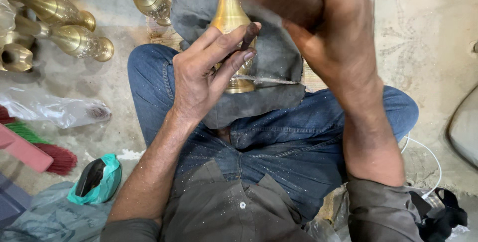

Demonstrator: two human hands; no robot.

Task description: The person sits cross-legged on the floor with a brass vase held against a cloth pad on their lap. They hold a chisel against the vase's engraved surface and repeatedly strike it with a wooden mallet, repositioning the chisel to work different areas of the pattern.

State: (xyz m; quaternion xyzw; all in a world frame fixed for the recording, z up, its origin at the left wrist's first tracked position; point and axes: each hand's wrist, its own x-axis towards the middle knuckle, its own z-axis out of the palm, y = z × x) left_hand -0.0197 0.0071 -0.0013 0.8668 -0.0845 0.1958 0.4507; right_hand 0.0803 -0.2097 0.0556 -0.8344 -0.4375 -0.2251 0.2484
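Resting upright on a grey lap cloth [279,68] at twelve o'clock, tapered polished brass vessel [230,15]: likely heavy, rigid, slippery; left hand [204,75] grasps its waist, right hand [318,33] clenched above.

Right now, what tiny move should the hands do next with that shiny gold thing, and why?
Probably keep the left hand gripping the brass piece firmly on the grey cloth while the right hand works near its top. The piece stands on its base in the lap, the left fingers wrap it with a dark stick pinched alongside, and metal dust speckles the jeans.
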